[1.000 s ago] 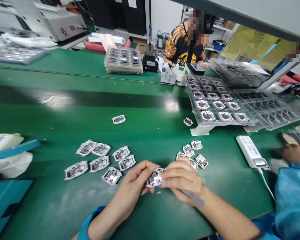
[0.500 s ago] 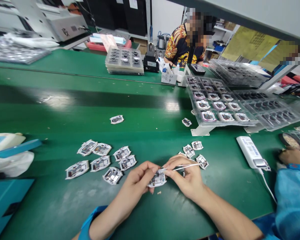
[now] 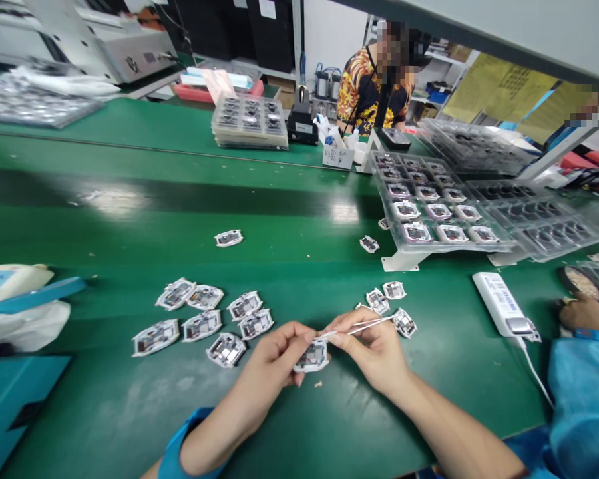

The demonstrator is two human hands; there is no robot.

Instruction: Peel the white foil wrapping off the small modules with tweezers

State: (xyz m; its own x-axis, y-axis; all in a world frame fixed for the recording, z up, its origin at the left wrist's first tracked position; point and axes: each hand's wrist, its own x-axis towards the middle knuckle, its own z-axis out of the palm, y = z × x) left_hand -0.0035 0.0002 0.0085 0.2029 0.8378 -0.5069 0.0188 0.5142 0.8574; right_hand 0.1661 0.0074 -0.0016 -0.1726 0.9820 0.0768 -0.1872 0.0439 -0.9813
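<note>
My left hand pinches a white-framed circuit module, shaped like a watch case, between thumb and fingers. In my right hand is a pair of tweezers, its arms slanting up to the right past the fingers. The tweezers' tip is at the upper edge of the held module; whether it touches cannot be made out. Several similar modules lie to the left of my left hand. A smaller group of modules sits just beyond my right hand.
Single modules lie farther back on the green surface. A clear tray of modules rests on white stands at right. A white power box with a cable is nearby. A co-worker's arm reaches in at right; another person is across.
The tweezers have swung, their rear end rising and shifting left. The held module has moved slightly left. The single modules farther back have slid a little to the left.
</note>
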